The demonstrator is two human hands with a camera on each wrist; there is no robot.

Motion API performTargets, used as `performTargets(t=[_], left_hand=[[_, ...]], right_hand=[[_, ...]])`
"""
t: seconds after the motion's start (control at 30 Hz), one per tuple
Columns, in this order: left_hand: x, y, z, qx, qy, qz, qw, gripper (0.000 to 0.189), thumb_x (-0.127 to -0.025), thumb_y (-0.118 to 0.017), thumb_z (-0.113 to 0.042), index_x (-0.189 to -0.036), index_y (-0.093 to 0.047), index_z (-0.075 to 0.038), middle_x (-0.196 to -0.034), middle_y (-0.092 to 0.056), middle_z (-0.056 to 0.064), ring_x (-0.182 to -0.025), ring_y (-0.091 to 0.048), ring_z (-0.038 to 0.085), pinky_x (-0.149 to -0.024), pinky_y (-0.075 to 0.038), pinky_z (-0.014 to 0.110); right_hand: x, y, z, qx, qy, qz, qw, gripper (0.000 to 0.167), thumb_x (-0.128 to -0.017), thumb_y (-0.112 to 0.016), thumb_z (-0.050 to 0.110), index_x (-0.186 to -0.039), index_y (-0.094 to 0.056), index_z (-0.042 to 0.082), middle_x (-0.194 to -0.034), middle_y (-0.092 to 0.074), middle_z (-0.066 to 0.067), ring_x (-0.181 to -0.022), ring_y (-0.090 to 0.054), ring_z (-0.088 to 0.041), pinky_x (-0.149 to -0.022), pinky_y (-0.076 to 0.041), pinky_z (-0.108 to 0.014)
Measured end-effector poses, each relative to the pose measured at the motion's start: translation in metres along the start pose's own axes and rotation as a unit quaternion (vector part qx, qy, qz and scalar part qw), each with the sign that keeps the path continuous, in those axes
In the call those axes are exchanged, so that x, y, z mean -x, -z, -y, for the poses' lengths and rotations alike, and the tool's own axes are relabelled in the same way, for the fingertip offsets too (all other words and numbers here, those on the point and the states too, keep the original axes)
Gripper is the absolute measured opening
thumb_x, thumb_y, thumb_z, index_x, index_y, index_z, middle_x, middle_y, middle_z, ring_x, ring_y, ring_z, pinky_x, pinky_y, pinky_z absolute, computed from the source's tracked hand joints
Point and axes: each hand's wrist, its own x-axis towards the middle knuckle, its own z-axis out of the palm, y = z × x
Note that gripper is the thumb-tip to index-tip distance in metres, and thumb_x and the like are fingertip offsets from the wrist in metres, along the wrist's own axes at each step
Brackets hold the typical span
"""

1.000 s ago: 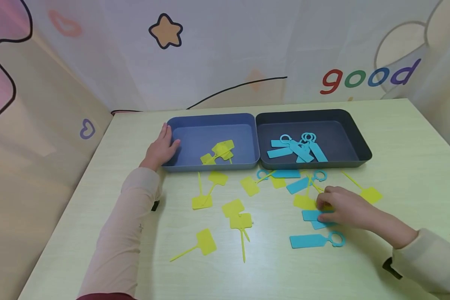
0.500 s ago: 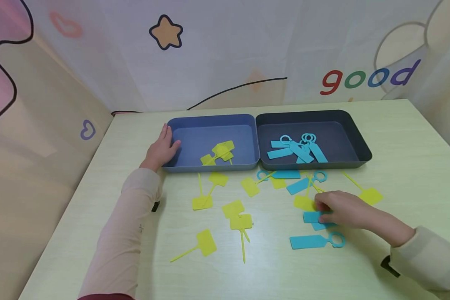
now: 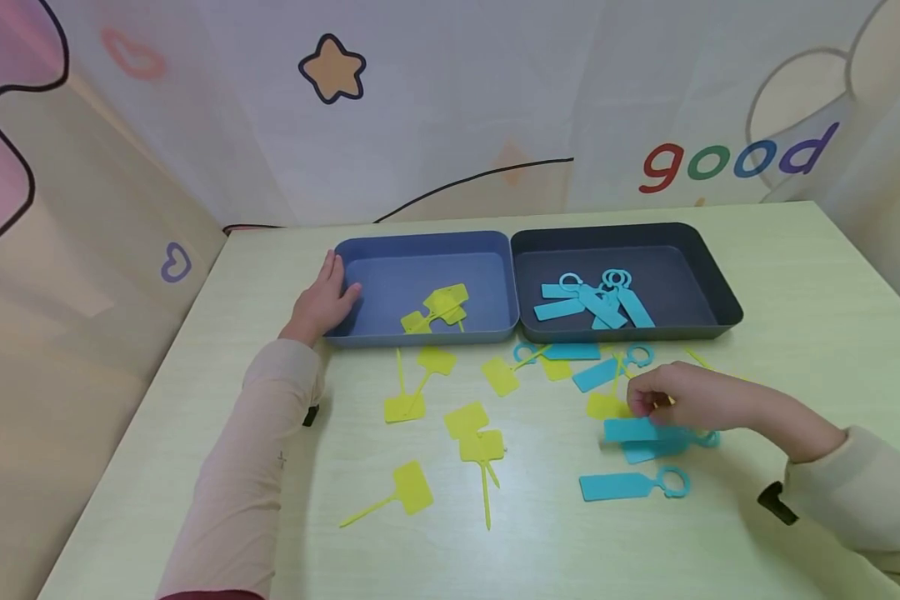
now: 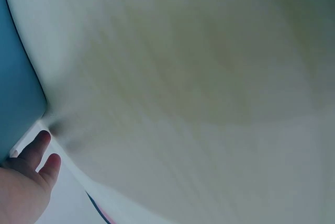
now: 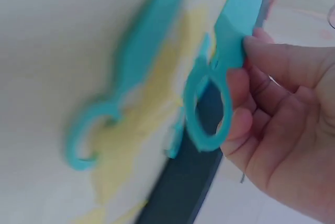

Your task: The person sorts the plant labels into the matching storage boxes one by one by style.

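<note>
My left hand [image 3: 317, 305] rests against the left rim of a blue tray [image 3: 420, 340], fingers fairly straight and thumb reaching over the rim. In the left wrist view its fingers [image 4: 51, 167] lie beside the tray's outer wall. My right hand [image 3: 693, 400] pinches a blue loop tag [image 3: 621, 430] between thumb and fingertips; the right wrist view shows its ring [image 5: 191, 103] hanging by the fingers. Just beneath it on the table lies another blue loop tag [image 3: 645, 452], and a third blue tag [image 3: 617, 486] lies nearer the front.
A black tray [image 3: 690, 287] stands against the blue one and holds several blue tags [image 3: 558, 309]. Yellow plant labels [image 3: 450, 296] lie inside the blue tray. More yellow labels [image 3: 412, 485] are scattered over the table [image 3: 390, 558], with blue tags [image 3: 573, 352] among those near the trays.
My right hand has lifted a blue loop tag slightly off the one beneath it, whose ring end now shows. The left hand stays at the tray's side.
</note>
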Motion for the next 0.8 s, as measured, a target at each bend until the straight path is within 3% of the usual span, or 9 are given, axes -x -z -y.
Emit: performTargets(t=[0.23, 0.5, 0.6, 0.67, 0.8], left_hand=[[0.000, 0.000, 0.001, -0.001, -0.002, -0.002, 1.0000, 0.066, -0.095, -0.027, -0.037, -0.141, 0.004, 0.000, -0.148, 0.011, 0.014, -0.134, -0.013, 0.034, -0.102, -0.026, 0.049], [0.002, 0.000, -0.001, 0.004, -0.003, -0.003, 1.0000, 0.066, -0.095, -0.027, -0.037, -0.141, 0.004, 0.000, -0.148, 0.011, 0.014, -0.133, -0.016, 0.035, -0.101, -0.027, 0.049], [0.002, 0.000, -0.001, 0.003, -0.003, -0.004, 1.0000, 0.067, -0.095, -0.027, -0.038, -0.141, 0.003, -0.001, -0.149, 0.010, 0.014, -0.133, -0.017, 0.035, -0.100, -0.028, 0.049], [0.002, 0.000, 0.000, 0.002, -0.004, -0.005, 1.0000, 0.067, -0.095, -0.027, -0.038, -0.141, 0.003, -0.001, -0.149, 0.010, 0.014, -0.133, -0.018, 0.035, -0.099, -0.029, 0.049], [0.000, -0.001, 0.001, 0.001, -0.003, -0.006, 1.0000, 0.067, -0.095, -0.028, -0.038, -0.141, 0.003, -0.001, -0.149, 0.010, 0.014, -0.133, -0.017, 0.034, -0.100, -0.028, 0.049]], right_hand=[[-0.006, 0.032, 0.009, -0.088, -0.026, -0.028, 0.9954, 0.014, -0.082, -0.058, 0.002, -0.096, -0.056, 0.005, -0.079, -0.052, -0.001, -0.072, -0.048, -0.011, -0.062, -0.045, -0.020], [-0.020, 0.060, 0.003, -0.191, -0.035, -0.136, 0.9715, 0.021, -0.084, -0.057, 0.005, -0.102, -0.050, -0.002, -0.079, -0.055, -0.005, -0.068, -0.053, -0.021, -0.064, -0.050, -0.024], [-0.028, 0.065, -0.004, -0.228, -0.043, -0.192, 0.9536, 0.020, -0.085, -0.056, 0.006, -0.103, -0.050, 0.000, -0.077, -0.055, -0.001, -0.068, -0.055, -0.021, -0.064, -0.051, -0.024], [-0.035, 0.066, -0.010, -0.259, -0.063, -0.227, 0.9366, 0.019, -0.085, -0.056, 0.007, -0.103, -0.050, 0.004, -0.078, -0.055, 0.002, -0.069, -0.056, -0.017, -0.066, -0.051, -0.022], [-0.047, 0.068, -0.022, -0.359, -0.099, -0.281, 0.8845, 0.016, -0.086, -0.054, 0.009, -0.102, -0.048, 0.010, -0.076, -0.055, 0.006, -0.067, -0.057, -0.010, -0.066, -0.050, -0.018]])
